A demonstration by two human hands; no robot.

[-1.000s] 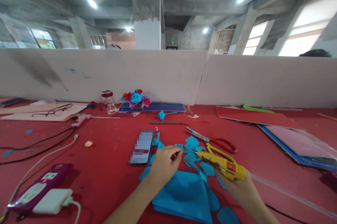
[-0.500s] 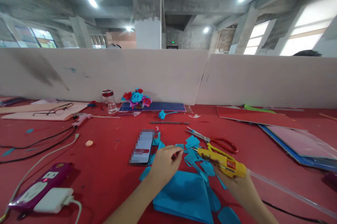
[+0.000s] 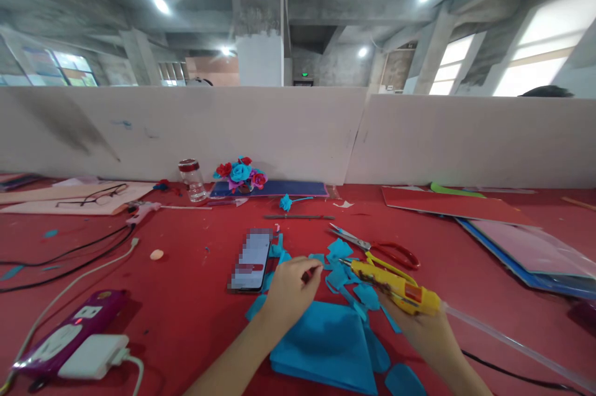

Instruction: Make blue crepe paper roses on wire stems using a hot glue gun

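In my right hand (image 3: pixel 421 324) is a yellow hot glue gun (image 3: pixel 395 284), its nozzle pointing left and a clear glue stick (image 3: pixel 512 340) trailing from its rear. My left hand (image 3: pixel 294 284) is closed in a pinch just left of the nozzle, fingertips curled inward; whatever it holds is hidden. Small blue paper pieces (image 3: pixel 339 250) lie scattered between and beneath the hands. Below the left wrist rests a stack of blue paper (image 3: pixel 326 346), with a rounded blue piece (image 3: pixel 404 380) beside it. Red-handled scissors (image 3: pixel 395 254) lie partly open behind the glue gun.
Left of my hand lies a phone (image 3: pixel 252 262). Farther back are a blue paper flower (image 3: pixel 285 202), a thin stick (image 3: pixel 298 217), a bouquet (image 3: pixel 241 174) and a glass jar (image 3: pixel 192 180). A purple power strip (image 3: pixel 74 331) and cables occupy the left; coloured sheets (image 3: pixel 526 247) the right.
The glue gun has shifted very slightly to the right, its nozzle a little farther from my left fingertips. My left hand keeps its pinch almost in the same place.
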